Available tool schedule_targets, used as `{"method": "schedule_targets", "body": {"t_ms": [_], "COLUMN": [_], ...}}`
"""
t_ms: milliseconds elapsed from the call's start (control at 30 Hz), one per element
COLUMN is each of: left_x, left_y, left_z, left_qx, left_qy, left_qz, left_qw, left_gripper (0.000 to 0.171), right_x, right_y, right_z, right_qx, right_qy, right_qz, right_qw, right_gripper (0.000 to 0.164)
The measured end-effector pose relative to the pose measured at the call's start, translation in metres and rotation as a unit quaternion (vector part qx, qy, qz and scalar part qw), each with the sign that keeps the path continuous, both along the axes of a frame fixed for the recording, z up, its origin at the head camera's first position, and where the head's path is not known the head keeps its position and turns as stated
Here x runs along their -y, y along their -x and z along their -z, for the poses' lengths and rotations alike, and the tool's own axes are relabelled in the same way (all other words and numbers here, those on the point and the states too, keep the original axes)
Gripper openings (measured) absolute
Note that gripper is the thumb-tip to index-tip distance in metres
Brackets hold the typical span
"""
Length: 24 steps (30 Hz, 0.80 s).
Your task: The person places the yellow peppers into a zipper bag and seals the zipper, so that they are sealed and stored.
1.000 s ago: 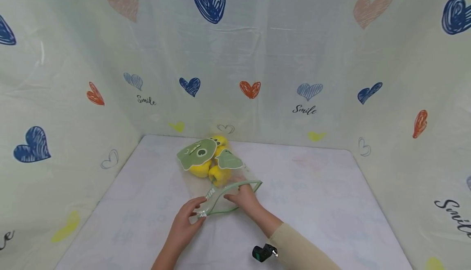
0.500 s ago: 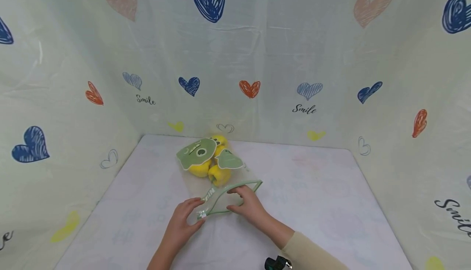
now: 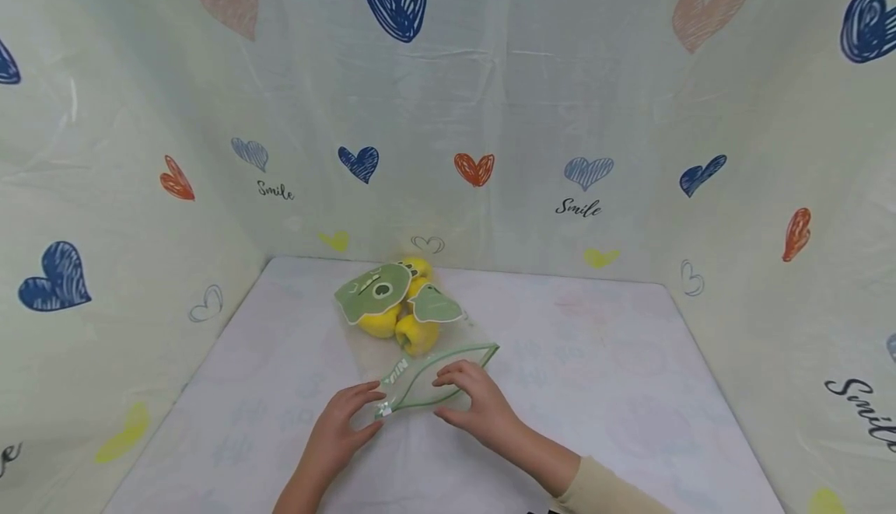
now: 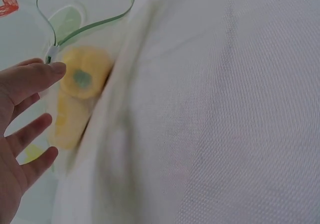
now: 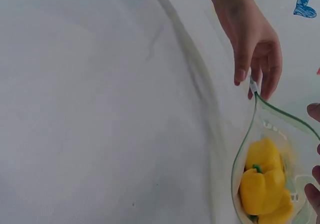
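A clear zip bag (image 3: 455, 335) with a green-edged mouth and green cartoon print lies on the table, its mouth gaping toward me. Inside it are several yellow bell peppers (image 3: 417, 333), also seen through the opening as yellow peppers (image 5: 262, 189) in the right wrist view. My left hand (image 3: 339, 430) is at the bag's left corner, thumb and fingers apart on either side of the white zip slider (image 3: 383, 410). In the left wrist view, the left hand's fingers (image 4: 31, 134) are spread. Over the mouth's right part hovers my right hand (image 3: 483, 405), fingers loosely bent and holding nothing.
The white-covered table (image 3: 595, 389) extends to both sides of the bag. A pale curtain (image 3: 518, 94) printed with hearts and "Smile" surrounds it at the back and sides.
My right hand has come out of the bag, back toward me and slightly right, without anything in it. The left hand has eased slightly away from the corner. The peppers stay put.
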<state>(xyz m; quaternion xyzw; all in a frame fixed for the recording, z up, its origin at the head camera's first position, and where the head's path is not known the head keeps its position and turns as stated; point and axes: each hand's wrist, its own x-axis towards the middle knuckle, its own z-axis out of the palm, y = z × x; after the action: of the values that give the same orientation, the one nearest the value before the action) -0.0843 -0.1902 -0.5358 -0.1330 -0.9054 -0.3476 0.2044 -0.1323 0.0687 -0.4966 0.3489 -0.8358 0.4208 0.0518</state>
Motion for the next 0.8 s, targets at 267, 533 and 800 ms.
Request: {"method": "schedule_targets", "body": {"t_ms": [267, 533, 800], "left_x": [0.002, 0.001, 0.0], "left_y": [0.001, 0.001, 0.0], "left_z": [0.001, -0.002, -0.005], "left_qx": [0.015, 0.042, 0.034], "left_qy": [0.004, 0.003, 0.003], "left_qz": [-0.004, -0.014, -0.022], "left_qw": [0.9999, 0.999, 0.9992], "left_gripper": [0.044, 0.036, 0.031], "right_x": [0.008, 0.023, 0.039], "right_y": [0.001, 0.009, 0.013], "right_z": [-0.011, -0.014, -0.015], "right_qx": [-0.122, -0.173, -0.171], "right_qy": [-0.005, -0.024, -0.046], "right_qz": [-0.016, -0.032, -0.077], "right_qw": [0.992, 0.984, 0.981], "right_gripper": [0.038, 0.04, 0.037]}}
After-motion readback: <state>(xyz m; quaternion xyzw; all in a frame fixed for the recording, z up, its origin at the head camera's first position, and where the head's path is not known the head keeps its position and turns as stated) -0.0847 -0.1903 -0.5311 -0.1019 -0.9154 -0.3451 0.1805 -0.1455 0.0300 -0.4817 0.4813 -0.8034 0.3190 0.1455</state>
